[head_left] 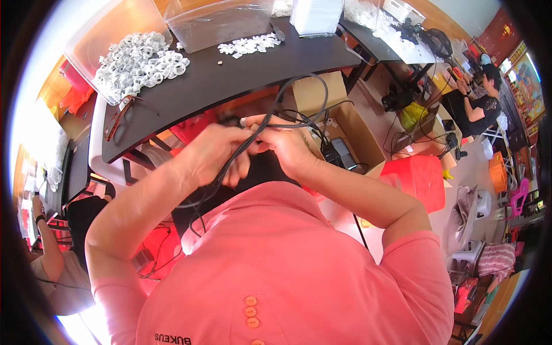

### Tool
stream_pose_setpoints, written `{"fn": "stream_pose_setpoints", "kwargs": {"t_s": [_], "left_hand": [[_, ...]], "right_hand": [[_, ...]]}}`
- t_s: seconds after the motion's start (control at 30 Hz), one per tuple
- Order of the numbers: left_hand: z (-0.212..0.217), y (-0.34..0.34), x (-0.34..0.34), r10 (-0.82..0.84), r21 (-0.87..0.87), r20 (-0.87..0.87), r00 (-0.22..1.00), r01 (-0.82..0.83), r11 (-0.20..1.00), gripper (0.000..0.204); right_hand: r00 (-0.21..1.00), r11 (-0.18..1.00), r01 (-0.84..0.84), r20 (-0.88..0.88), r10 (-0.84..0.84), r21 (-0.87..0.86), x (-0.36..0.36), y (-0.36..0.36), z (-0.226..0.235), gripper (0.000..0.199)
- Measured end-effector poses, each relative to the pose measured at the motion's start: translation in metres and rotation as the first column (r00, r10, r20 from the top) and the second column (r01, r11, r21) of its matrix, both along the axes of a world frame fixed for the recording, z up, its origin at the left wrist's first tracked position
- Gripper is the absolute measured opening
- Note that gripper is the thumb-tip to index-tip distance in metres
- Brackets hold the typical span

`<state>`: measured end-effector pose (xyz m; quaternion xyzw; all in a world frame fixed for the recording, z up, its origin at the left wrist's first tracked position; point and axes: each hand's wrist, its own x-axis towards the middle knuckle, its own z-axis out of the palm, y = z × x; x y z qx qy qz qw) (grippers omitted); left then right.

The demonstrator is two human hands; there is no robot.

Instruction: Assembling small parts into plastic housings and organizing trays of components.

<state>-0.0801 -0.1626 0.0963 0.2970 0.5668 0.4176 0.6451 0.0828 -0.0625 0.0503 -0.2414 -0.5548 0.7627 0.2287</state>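
Observation:
A dark cable runs in loose loops through both of my hands, in front of my chest and just off the near edge of the black table. My left hand is closed round it, fingers curled under. Close beside it, my right hand pinches the cable between thumb and fingers. One loop rises over the open cardboard box, and loose strands hang below my left hand toward my shirt.
On the black table are a bin of small white-and-clear plastic parts, a pile of white pieces and eyeglasses. A red container stands at right. Other people sit at far right and far left.

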Motion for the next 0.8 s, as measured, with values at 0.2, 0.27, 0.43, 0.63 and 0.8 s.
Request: {"fn": "stream_pose_setpoints", "kwargs": {"t_s": [0.2, 0.27, 0.43, 0.63, 0.8], "left_hand": [[-0.047, -0.017, 0.0, 0.107, -0.256, 0.196, 0.975, -0.054, 0.965, 0.09], [-0.066, -0.014, 0.009, 0.294, -0.188, 0.244, 0.924, -0.252, 0.949, 0.059], [-0.074, -0.022, 0.021, 0.464, -0.171, 0.337, 0.819, -0.431, 0.886, 0.03], [-0.005, -0.055, 0.016, 0.391, 0.271, 0.176, 0.904, -0.426, 0.863, 0.035], [0.037, -0.062, 0.008, 0.469, 0.489, 0.028, 0.883, -0.421, 0.764, 0.04]], "right_hand": [[0.972, 0.969, -0.176, -0.124, 0.199, 0.173, 0.006, -0.009, -0.037, 0.018], [0.945, 0.948, -0.266, -0.145, 0.292, 0.175, 0.007, -0.013, -0.042, 0.018], [0.971, 0.972, -0.213, -0.134, 0.199, -0.097, 0.028, -0.019, -0.034, 0.024], [0.361, 0.29, -0.91, 0.91, 0.204, 0.296, 0.091, 0.052, -0.007, 0.024], [0.633, 0.088, -0.585, 0.522, -0.571, 0.806, 0.064, 0.075, 0.029, 0.015]]}}
